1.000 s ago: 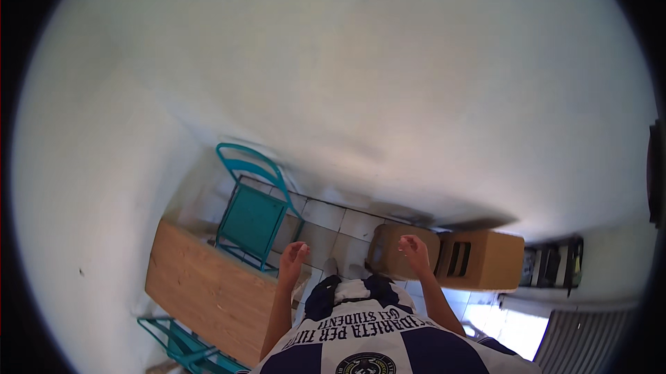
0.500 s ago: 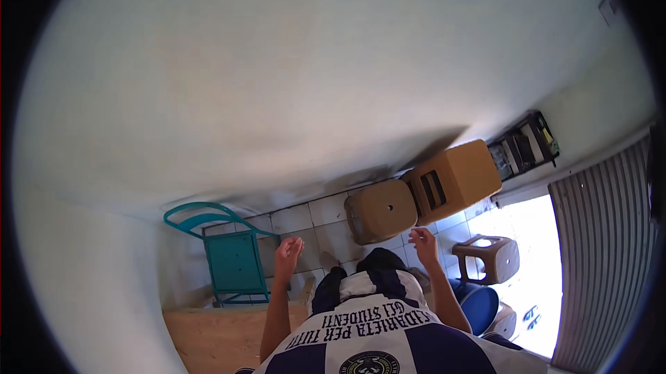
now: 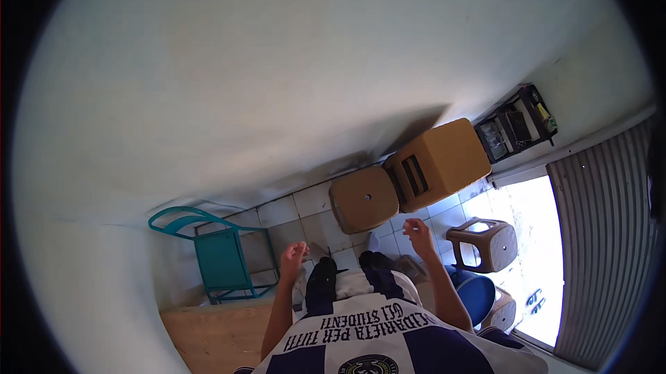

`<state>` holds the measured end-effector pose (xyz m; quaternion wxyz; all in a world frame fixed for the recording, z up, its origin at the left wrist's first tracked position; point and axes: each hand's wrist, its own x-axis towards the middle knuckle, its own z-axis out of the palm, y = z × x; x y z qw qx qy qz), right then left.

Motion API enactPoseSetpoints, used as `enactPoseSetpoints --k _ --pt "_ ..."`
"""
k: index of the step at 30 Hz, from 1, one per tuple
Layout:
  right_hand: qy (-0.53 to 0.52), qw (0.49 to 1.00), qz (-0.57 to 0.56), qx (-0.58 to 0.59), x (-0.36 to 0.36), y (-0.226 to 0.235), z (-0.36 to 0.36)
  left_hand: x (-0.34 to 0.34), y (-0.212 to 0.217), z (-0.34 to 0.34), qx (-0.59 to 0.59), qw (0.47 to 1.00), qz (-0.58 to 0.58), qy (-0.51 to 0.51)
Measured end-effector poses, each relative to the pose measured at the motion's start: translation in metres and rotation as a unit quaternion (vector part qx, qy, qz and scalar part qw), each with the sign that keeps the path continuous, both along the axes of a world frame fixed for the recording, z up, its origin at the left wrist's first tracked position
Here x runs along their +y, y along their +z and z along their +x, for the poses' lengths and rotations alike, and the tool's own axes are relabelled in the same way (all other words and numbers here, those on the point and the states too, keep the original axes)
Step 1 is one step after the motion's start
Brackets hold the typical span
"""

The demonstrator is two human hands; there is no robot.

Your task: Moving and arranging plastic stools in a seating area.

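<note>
Both hands, left point(image 3: 293, 257) and right point(image 3: 417, 230), hang empty with fingers loosely curled above the tiled floor point(image 3: 305, 211), near two brown stools point(image 3: 365, 198).

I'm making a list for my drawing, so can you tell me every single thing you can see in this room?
Plastic stools: three brown ones. Two stand by the wall, a round-topped one and a bigger square-topped one tipped beside it; a third stands near the bright doorway.
Metal chair: one, teal, by the wall on the left.
Wooden tabletop: one, light brown, bottom left.
Blue round thing: one, beside the person's right arm; I cannot tell what it is.
Dark rack: one, black, on the wall at the upper right, with small items in it.
Roller shutter: one, grey, far right.
Floor tiles: white.
Left hand: empty, fingers loosely curled.
Right hand: empty, fingers loosely curled.
</note>
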<state>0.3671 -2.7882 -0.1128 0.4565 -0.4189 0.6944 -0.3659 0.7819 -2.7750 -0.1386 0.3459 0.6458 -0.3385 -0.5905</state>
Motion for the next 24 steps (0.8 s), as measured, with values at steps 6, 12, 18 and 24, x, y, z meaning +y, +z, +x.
enactPoseSetpoints --k 6,12,18,24 --pt "0.030 0.995 0.081 0.055 -0.011 -0.060 -0.070 0.031 -0.054 -0.062 -0.028 0.991 0.119 -0.045" --pt "0.042 0.993 0.110 0.018 -0.065 -0.135 -0.081 0.043 -0.154 -0.080 -0.070 0.956 0.261 -0.112" --pt "0.055 0.992 0.079 0.077 -0.118 -0.254 -0.067 -0.031 -0.229 -0.089 -0.104 0.942 0.248 -0.201" --pt "-0.038 0.992 0.087 0.085 -0.157 -0.358 -0.123 -0.128 -0.301 -0.173 -0.002 0.967 0.214 -0.135"
